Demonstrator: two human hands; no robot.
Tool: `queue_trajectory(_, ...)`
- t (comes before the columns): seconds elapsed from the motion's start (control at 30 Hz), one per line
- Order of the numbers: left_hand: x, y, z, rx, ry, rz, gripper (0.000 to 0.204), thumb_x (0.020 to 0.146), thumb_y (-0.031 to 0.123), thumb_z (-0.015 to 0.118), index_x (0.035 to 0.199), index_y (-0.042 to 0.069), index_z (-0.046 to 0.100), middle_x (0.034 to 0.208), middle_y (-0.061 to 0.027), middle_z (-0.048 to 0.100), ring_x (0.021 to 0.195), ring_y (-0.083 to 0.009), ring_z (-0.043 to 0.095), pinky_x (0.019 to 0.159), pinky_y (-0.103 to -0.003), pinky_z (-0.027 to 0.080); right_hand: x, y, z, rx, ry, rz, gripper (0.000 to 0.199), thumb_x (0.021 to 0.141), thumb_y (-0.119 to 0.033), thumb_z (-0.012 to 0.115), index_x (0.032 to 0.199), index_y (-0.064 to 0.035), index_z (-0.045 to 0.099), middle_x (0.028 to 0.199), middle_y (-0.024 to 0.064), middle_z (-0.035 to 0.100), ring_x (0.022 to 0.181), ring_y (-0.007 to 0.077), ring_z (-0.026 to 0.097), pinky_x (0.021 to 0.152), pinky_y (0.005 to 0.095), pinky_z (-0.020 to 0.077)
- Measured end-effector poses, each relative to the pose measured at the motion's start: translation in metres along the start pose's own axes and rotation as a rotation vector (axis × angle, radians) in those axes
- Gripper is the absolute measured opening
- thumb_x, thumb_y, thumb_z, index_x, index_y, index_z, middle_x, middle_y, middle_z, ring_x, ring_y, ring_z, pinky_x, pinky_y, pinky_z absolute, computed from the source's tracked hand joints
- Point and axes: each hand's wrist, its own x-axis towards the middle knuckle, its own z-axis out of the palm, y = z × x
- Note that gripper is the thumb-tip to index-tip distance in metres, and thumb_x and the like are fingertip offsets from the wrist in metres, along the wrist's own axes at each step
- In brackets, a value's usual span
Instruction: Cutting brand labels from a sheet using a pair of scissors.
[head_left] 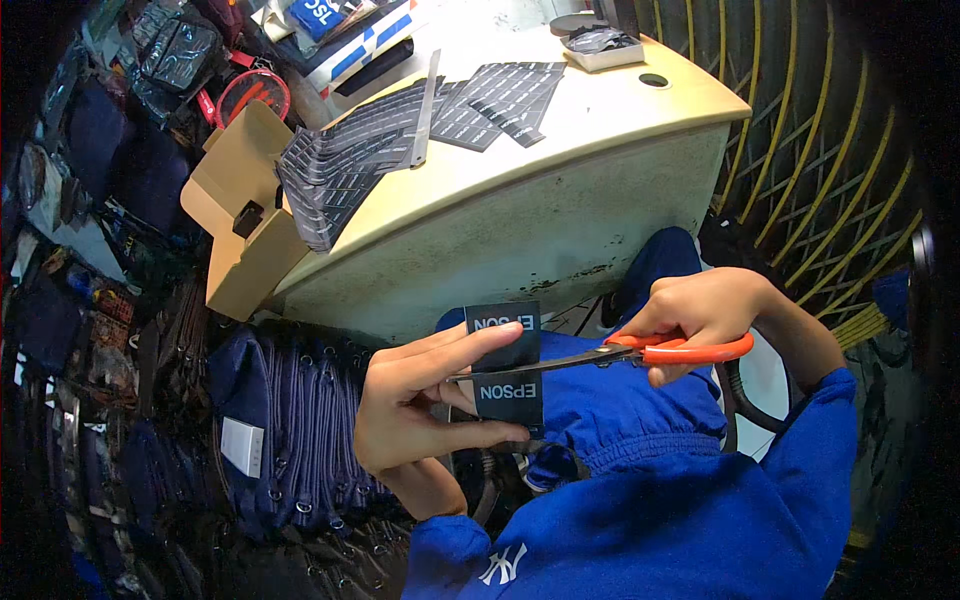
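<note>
The person's left hand (pixel 420 400) pinches a small dark label strip (pixel 505 365) between thumb and fingers and holds it up in front of the body, below the edge of the tabletop (pixel 560 150). The right hand (pixel 705 315) is closed around the orange handles of a pair of scissors (pixel 640 352). The blades reach across the strip at its middle, between 2 printed patches, 1 above and 1 below.

To do this cut well, it looks best to keep the strip pulled flat and stiff, so the blades do not bend it. The blades should stay straight along the gap between the 2 patches. The left thumb sits close to the blades, so it should stay clear of the edge.

On the tabletop lie more dark label sheets (pixel 400 125) spread out like a fan, with a metal ruler (pixel 425 110) across them. A brown cardboard box (pixel 245 230) sits at the left end. Blue bags (pixel 300 420) are piled low on the left.
</note>
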Motion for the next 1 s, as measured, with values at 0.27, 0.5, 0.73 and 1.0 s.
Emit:
queue_trajectory(0.27,0.001,-0.003,-0.002,0.036,-0.022,0.037,0.074,0.047,0.01,0.087,0.115,-0.002,0.059,0.094,-0.015,0.067,0.078,-0.008,0.061,0.072,-0.02,0.046,0.001,-0.001,-0.001,-0.024,0.007,0.004,0.042,0.083,-0.038,0.065,0.077,0.0026,0.055,0.048,0.007,0.044,0.042,0.0174,0.043,0.042,0.0323,0.0318)
queue_trajectory(0.5,0.001,-0.004,-0.002,0.034,-0.012,0.031,0.074,0.048,0.01,0.087,0.116,-0.002,0.059,0.074,-0.0042,0.059,0.062,-0.0033,0.05,0.062,-0.016,0.04,0.0,-0.001,-0.002,-0.093,0.011,0.025,0.039,0.082,-0.034,0.066,0.071,0.0018,0.055,0.048,0.0085,0.044,0.041,0.0198,0.043,0.043,0.0325,0.0324)
queue_trajectory(0.73,-0.004,-0.008,0.003,-0.101,0.054,-0.077,0.078,0.047,0.007,0.087,0.118,-0.001,0.057,0.07,-0.0011,0.054,0.06,-0.002,0.046,0.058,-0.014,0.037,-0.002,0.001,0.001,-0.155,0.044,0.095,0.038,0.082,-0.03,0.068,0.068,0.0029,0.055,0.048,0.009,0.044,0.041,0.0189,0.042,0.043,0.0328,0.0317)
queue_trajectory(1.0,0.004,-0.024,0.007,-0.154,0.06,-0.088,0.083,0.049,-0.005,0.084,0.125,-0.003,0.051,0.072,0.001,0.054,0.063,0.0002,0.048,0.054,-0.012,0.04,-0.011,0.027,-0.005,-0.017,0.159,0.108,0.038,0.081,-0.027,0.068,0.067,0.004,0.051,0.05,0.0058,0.039,0.046,0.0101,0.034,0.044,0.0295,0.0295)
